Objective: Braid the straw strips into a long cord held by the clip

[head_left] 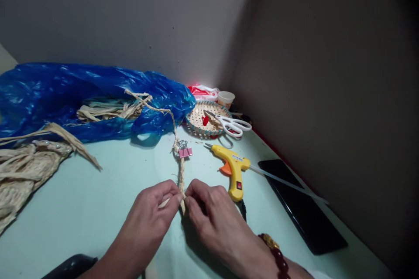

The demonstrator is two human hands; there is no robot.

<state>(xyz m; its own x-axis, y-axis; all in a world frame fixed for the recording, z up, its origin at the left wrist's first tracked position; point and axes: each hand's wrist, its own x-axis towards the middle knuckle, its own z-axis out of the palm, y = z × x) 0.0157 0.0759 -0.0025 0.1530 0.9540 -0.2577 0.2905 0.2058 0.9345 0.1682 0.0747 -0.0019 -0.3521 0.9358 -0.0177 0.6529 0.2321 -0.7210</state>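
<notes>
A pale straw braid (182,172) runs toward me down the middle of the table. A pink binder clip (185,152) grips it farther up, and its thin tail trails back to the blue bag. My left hand (156,213) pinches the near end of the braid between thumb and forefinger, with a strand passing under the fingers. Close against it, my right hand (212,209) pinches the same end from the other side. The fingertips of both hands nearly meet, and a short strand end pokes out below them.
A blue plastic bag (42,96) with loose straw (111,109) lies at the back left, woven straw (29,170) before it. Right of the braid are a yellow glue gun (234,165), a black phone-like slab (304,209), white scissors (234,125), a woven basket (193,126) and a paper cup (226,98).
</notes>
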